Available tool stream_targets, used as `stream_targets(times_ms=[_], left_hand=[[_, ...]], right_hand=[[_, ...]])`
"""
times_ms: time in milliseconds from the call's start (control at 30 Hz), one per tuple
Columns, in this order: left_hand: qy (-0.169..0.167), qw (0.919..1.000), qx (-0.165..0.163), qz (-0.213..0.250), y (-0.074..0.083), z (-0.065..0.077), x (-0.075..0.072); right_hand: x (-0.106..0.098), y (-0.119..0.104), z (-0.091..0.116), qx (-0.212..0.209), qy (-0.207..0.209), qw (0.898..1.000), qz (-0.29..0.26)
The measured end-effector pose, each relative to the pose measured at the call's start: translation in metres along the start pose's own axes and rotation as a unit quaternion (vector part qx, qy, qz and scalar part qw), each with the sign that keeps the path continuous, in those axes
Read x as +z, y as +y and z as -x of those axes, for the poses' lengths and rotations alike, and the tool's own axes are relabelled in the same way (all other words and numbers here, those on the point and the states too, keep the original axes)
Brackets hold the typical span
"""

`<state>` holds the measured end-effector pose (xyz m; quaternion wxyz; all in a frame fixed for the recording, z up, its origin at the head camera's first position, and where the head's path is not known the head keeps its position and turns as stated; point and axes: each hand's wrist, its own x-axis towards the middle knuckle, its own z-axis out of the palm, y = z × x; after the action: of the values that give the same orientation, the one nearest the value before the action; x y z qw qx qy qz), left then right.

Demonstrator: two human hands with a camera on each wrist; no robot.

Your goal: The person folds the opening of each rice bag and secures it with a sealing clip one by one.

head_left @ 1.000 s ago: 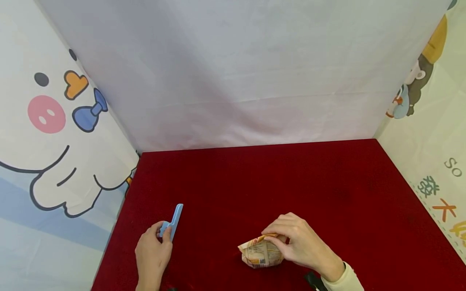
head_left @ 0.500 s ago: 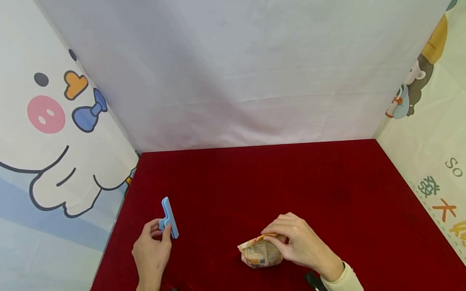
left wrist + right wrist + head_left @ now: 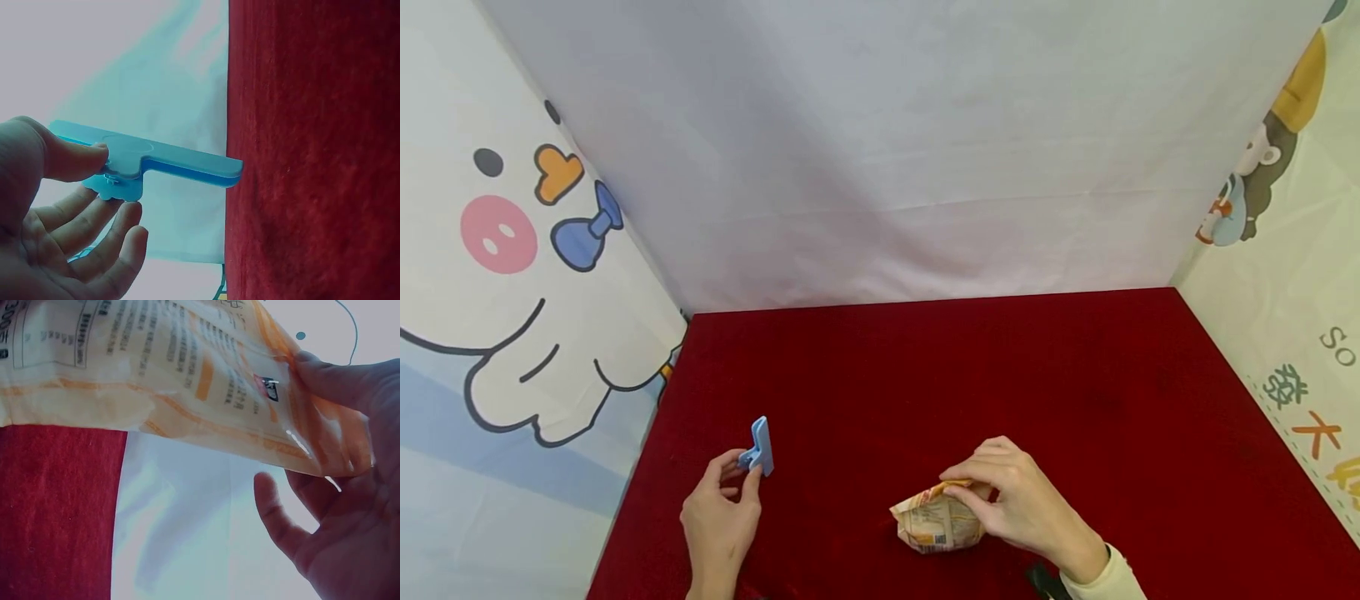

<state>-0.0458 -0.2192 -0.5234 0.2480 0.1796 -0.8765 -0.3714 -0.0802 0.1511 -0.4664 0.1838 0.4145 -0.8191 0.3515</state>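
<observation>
A light blue bag clip (image 3: 762, 448) with a long flat bar is pinched in my left hand (image 3: 722, 517). In the left wrist view the thumb presses one scalloped tab of the clip (image 3: 181, 159) and fingers sit under the other; its two long bars lie close together. My right hand (image 3: 1018, 500) pinches the folded top edge of a cream and orange printed food bag (image 3: 936, 529), which stands on the red cloth. Printed text and an orange border show on the bag (image 3: 175, 369) in the right wrist view. A gap separates the clip from the bag.
Dark red cloth (image 3: 925, 375) covers the table. A white curtain (image 3: 917, 150) hangs at the back, with cartoon-printed sheets (image 3: 512, 350) at left and right. A dark object (image 3: 1047, 581) lies by the right sleeve (image 3: 1108, 575).
The left hand has turned the blue clip about and shifted it slightly right; its bar now looks shorter from the head. The right hand and the bag stay in place.
</observation>
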Motion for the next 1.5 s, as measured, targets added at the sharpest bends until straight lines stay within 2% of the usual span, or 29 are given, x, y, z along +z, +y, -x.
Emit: stream_targets(times_ms=[200,633,1000,1333,1500], left_hand=[[0.001,0.9999,0.010,-0.010,0.000,0.002,0.002],[-0.008,0.9996,0.014,-0.022,0.005,0.005,0.000],[-0.009,0.9991,0.040,-0.010,0.007,0.008,0.000],[-0.046,0.9981,0.042,0.005,0.012,0.009,0.001],[-0.062,0.9968,0.050,0.005,0.015,0.009,0.001]], right_hand=[[0.001,-0.002,0.004,0.023,0.010,1.000,0.001],[0.001,-0.001,0.005,0.012,0.009,1.000,-0.021],[0.000,-0.001,0.006,0.011,0.002,1.000,-0.018],[-0.002,-0.004,0.009,0.042,-0.022,0.999,-0.014],[-0.002,-0.003,0.009,0.036,-0.020,0.999,-0.012]])
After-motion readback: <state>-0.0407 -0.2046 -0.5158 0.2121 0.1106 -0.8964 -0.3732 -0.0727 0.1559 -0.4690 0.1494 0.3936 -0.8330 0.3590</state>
